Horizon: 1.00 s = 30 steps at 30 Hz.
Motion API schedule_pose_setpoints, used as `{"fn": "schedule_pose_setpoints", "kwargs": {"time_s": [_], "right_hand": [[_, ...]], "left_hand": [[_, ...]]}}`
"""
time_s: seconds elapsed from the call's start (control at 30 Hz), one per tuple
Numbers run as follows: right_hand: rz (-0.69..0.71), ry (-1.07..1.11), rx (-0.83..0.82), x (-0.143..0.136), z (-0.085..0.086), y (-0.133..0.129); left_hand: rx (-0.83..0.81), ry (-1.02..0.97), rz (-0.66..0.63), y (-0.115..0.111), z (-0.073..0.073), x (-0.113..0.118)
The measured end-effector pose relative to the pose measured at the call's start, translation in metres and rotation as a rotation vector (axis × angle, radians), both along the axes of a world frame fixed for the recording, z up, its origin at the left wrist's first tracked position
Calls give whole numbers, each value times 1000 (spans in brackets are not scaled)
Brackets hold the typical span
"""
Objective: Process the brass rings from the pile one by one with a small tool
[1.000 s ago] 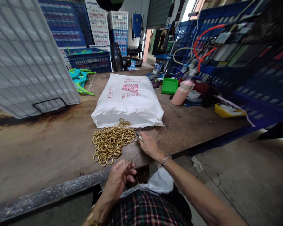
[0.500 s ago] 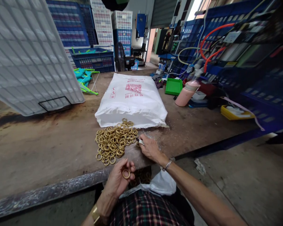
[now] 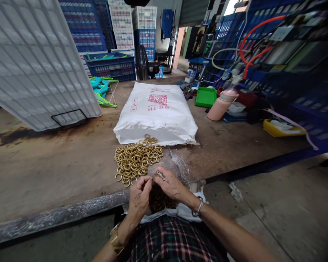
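Note:
A pile of brass-coloured rings [image 3: 133, 160] lies on the brown table, against the front of a white printed sack [image 3: 158, 112]. My left hand [image 3: 140, 194] is closed in a pinch at the table's front edge, on a small ring seen nearly edge-on. Touching or nearly touching its fingertips, my right hand [image 3: 171, 185] is closed round a small metal tool [image 3: 160, 175]. Below both hands, more rings [image 3: 162, 200] sit in an open white bag [image 3: 184, 211] on my lap, partly hidden by my hands.
A white crate [image 3: 43, 65] stands at the left, with green and teal plastic parts [image 3: 102, 89] behind it. To the right are a green tray [image 3: 205, 96], a pink bottle [image 3: 221, 106] and a yellow tray [image 3: 282, 128].
My left hand has moved up and turned over, from an open-palmed hold of a ring to a pinch. My right hand has come down and left from beside the pile to meet it.

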State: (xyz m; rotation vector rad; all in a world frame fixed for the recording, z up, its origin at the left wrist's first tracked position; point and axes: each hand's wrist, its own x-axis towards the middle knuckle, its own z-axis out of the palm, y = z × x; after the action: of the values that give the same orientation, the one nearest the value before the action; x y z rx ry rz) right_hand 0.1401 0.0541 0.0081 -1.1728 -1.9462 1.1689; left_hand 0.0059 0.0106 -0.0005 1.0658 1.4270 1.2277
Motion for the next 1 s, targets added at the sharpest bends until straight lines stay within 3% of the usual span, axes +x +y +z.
{"fn": "schedule_pose_setpoints", "kwargs": {"time_s": [0.1, 0.27, 0.4, 0.5, 0.67, 1.0], "right_hand": [[-16, -34, -32, -2, -2, 0], [-32, -23, -111, -6, -3, -1], [-73, 29, -137, -2, -5, 2], [-81, -86, 2, 3, -9, 0], [79, -298, 201, 4, -14, -9], [109, -461, 236, -1, -17, -12]], "left_hand": [[5, 31, -8, -1, 2, 0], [-280, -392, -140, -4, 0, 1], [-274, -555, -150, -5, 1, 0], [-244, -557, -105, -4, 1, 0], [-214, -464, -85, -4, -4, -1], [-186, -366, -69, -7, -8, -3]]}}
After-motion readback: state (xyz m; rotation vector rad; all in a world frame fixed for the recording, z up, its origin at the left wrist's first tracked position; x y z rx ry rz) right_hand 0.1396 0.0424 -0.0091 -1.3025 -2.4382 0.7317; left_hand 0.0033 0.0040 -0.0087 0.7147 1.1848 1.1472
